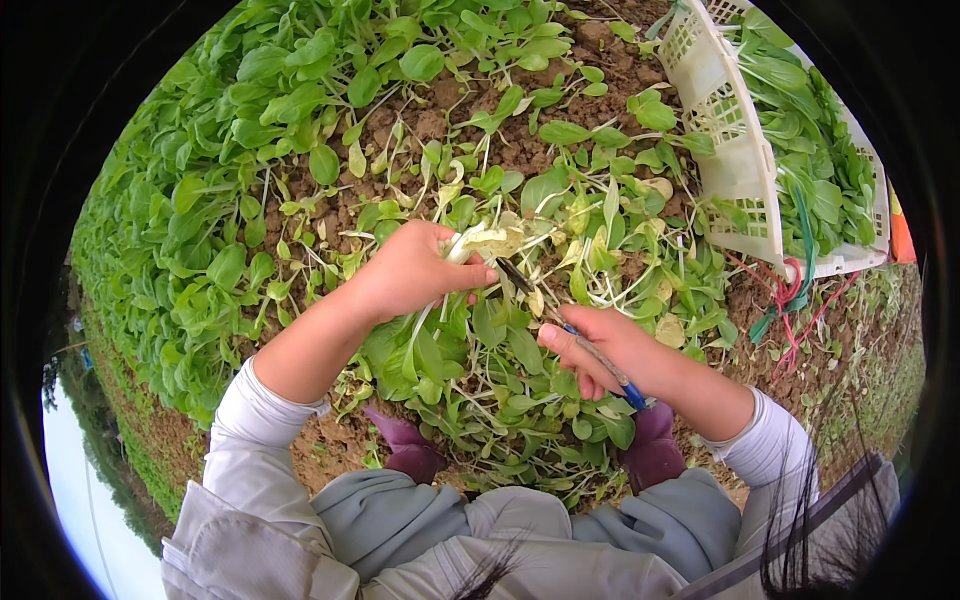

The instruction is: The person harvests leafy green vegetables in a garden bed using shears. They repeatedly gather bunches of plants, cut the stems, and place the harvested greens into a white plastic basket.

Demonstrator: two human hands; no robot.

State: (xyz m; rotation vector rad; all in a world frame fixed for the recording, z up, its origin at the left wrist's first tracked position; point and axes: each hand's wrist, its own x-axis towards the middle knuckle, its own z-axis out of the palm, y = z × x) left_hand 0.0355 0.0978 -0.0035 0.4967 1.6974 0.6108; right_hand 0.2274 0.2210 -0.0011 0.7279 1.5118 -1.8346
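pinching greens [458, 250] in closed fingers, left hand [425, 268] angles inward; right hand [608, 355], curled, grips slim tool [600, 360] pointing up-left

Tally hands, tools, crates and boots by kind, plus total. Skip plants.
Left hand and right hand: 2
Blue-handled tool: 1
White plastic crate: 1
Left boot and right boot, both purple: 2
Total: 6

Smooth plastic crate [738, 190], rough soil [602, 48]
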